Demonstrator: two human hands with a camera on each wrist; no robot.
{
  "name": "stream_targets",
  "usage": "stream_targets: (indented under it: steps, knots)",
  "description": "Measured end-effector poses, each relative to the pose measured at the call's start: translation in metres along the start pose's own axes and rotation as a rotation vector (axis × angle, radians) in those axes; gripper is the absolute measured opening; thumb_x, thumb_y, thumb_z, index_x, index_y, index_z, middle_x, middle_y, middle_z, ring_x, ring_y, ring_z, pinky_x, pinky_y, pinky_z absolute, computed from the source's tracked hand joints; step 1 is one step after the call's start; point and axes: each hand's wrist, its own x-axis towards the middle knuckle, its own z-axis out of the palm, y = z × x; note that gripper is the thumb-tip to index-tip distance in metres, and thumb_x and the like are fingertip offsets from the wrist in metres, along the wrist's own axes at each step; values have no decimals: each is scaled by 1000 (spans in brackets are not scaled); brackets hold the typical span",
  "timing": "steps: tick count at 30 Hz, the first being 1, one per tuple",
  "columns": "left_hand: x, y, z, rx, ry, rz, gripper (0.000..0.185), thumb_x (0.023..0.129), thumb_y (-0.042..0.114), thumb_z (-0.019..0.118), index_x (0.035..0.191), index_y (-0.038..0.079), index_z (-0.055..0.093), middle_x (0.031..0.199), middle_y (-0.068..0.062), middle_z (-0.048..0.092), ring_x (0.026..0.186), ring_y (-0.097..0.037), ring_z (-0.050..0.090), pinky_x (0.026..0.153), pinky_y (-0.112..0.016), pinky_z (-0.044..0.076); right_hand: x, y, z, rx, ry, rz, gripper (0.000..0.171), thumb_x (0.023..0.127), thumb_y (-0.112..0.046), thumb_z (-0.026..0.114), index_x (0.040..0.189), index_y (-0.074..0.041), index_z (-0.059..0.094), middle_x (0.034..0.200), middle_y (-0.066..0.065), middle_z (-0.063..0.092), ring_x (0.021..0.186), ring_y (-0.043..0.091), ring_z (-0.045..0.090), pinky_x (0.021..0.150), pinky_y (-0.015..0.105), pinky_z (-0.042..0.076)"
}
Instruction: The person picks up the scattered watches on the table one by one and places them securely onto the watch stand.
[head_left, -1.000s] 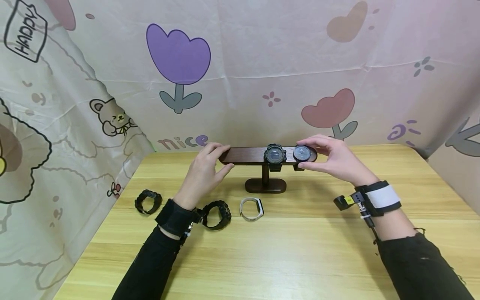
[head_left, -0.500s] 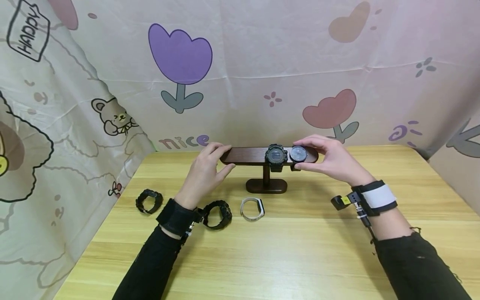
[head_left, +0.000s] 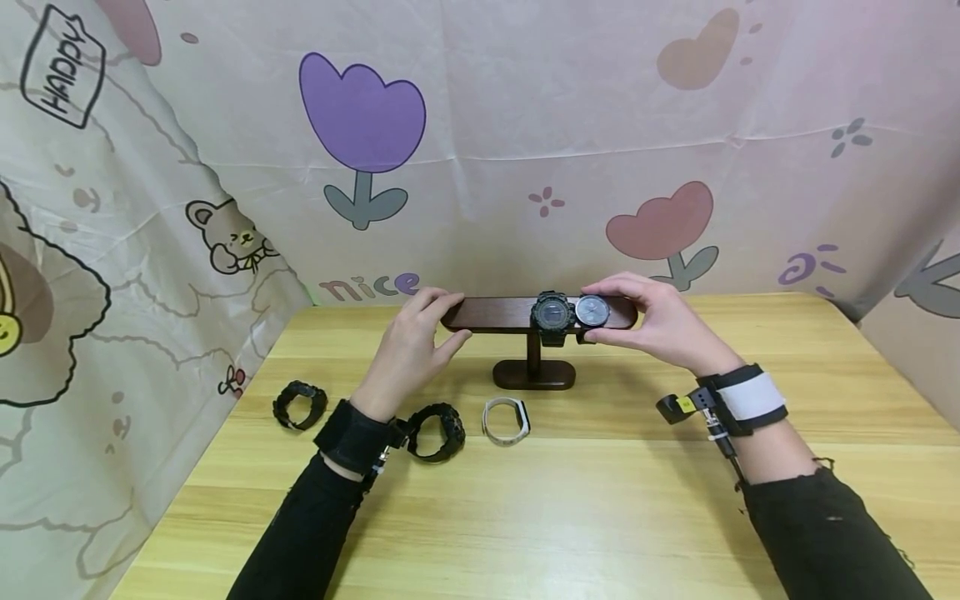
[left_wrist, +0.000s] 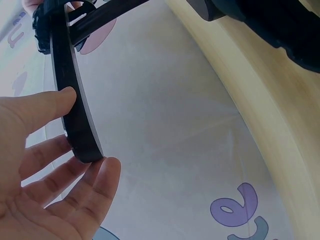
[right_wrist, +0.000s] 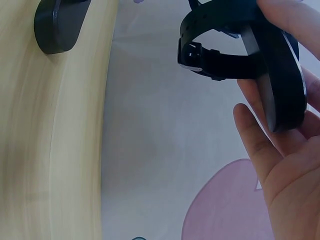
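A dark wooden watch stand (head_left: 487, 314) has a raised bar on a post above an oval base. My left hand (head_left: 408, 354) holds the bar's left end between thumb and fingers; the left wrist view shows the thumb on the bar's edge (left_wrist: 75, 115). On the bar's right part, my right hand (head_left: 660, 325) pinches a round-faced black watch (head_left: 592, 311). That watch's buckled strap (right_wrist: 225, 65) loops below the bar in the right wrist view. Directly left of it on the bar sits a chunky black digital watch (head_left: 552, 313), the two close together or touching.
On the wooden table (head_left: 600, 517), in front of the stand, lie a white-banded fitness bracelet (head_left: 505, 422) and a black watch (head_left: 442, 433) near my left wrist. Farther left is another black watch (head_left: 299, 406). A patterned cloth (head_left: 480, 125) hangs behind the table.
My right hand has slid the round-faced watch left along the bar, up to the digital watch. My left hand stays at the bar's left end.
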Motion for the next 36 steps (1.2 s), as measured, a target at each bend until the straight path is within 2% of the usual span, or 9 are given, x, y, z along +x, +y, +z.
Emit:
stream_targets:
  steps: [9,17,26,36]
  knots:
    - [-1,0,0,1,4,3,50,95,19,84,138,-1,68,128,-16,68,113,-33,69,94,-46,61,1,0,2,-3,5,-12,56,81,-14,96,133,-23,75,126,0,73,99,4,64,83,10,49]
    - [-1,0,0,4,3,5,50,95,19,84,138,-1,68,128,-16,68,112,-32,69,93,-46,61,-1,2,3,-7,16,-22,58,80,-11,96,133,-19,74,127,-1,72,102,6,65,86,8,49]
    - [0,0,0,5,-2,6,50,95,20,84,139,0,68,128,-17,68,112,-32,69,93,-46,61,-1,2,4,11,18,-15,58,80,-9,96,133,-20,75,128,0,72,101,4,65,86,8,50]
    - [1,-1,0,-6,-7,1,50,96,19,83,139,0,68,130,-17,68,112,-32,69,94,-46,60,-3,1,3,-15,34,-28,59,80,-11,96,134,-21,74,129,-1,71,101,5,63,84,9,49]
